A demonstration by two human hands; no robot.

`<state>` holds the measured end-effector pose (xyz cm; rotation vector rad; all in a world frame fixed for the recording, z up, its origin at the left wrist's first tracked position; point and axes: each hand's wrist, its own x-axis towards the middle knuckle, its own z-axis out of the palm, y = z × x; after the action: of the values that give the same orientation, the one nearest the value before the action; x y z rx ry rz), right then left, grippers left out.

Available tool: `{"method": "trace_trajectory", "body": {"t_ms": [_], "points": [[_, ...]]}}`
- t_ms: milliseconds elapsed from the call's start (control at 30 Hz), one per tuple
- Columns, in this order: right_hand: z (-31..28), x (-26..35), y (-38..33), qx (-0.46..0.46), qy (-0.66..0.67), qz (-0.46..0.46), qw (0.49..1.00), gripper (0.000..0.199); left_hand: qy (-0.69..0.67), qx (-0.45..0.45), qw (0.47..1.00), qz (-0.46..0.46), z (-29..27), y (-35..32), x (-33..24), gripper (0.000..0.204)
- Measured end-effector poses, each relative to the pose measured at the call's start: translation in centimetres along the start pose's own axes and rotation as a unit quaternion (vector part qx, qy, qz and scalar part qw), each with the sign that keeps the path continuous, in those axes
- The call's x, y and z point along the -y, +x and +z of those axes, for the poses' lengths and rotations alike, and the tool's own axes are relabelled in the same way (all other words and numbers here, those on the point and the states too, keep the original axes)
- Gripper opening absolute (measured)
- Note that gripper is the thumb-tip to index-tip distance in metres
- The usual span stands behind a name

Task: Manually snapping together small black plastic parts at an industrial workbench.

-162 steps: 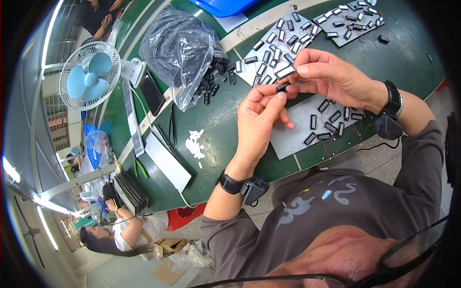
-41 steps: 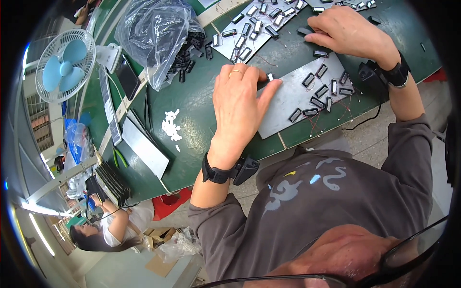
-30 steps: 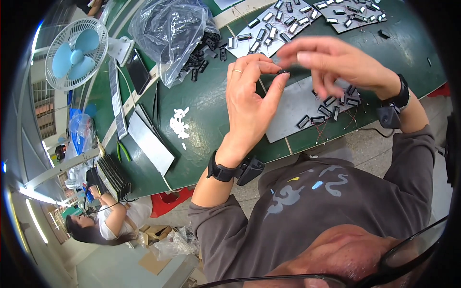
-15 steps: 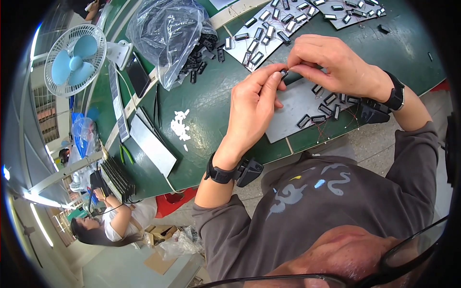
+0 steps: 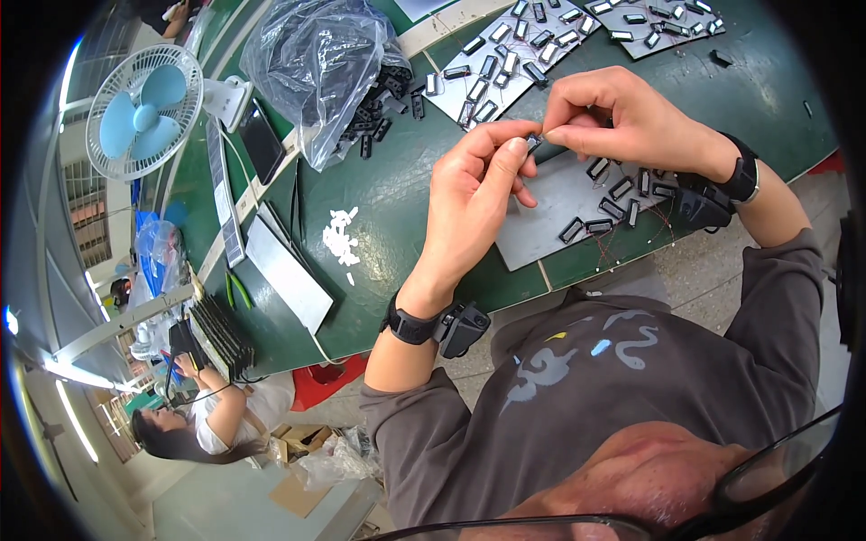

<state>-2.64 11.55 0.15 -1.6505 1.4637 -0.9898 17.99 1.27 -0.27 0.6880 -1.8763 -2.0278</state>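
1. Component, small and dark, sits just above the centre of the frame, held up over the green desk.
2. Left hand pinches it between thumb and forefinger, its other fingers curled beneath.
3. Right hand comes in from the other side, thumb and forefinger tips pressed together right at the component; from where I stand, I can't tell whether they grip it or something tinier.
4. Below them, right of centre, a metal plate carries black-framed modules with thin red wires hanging over its near edge.
5. Two more plates loaded with similar modules lie toward the top, one at upper centre, one at upper right.
6. Over at upper left, a clear plastic bag has black housings spilling from its mouth.
7. Left of centre, white bits lie in a loose heap.
8. A blue-bladed fan stands near a dark phone.
9. At lower left, a co-worker in white sits working.
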Motion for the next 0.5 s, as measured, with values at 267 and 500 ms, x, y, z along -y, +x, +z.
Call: {"method": "trace_trajectory", "body": {"t_ms": [267,500], "points": [[0.1,0.0,0.3,0.024,0.273,0.137,0.952,0.014,-0.015,-0.018,0.999,0.048,0.3,0.1,0.3,0.018],[0.4,1.0,0.1,0.035,0.287,0.167,0.943,0.016,-0.098,-0.013,0.995,0.026,-0.1,0.5,0.8,0.019]]}}
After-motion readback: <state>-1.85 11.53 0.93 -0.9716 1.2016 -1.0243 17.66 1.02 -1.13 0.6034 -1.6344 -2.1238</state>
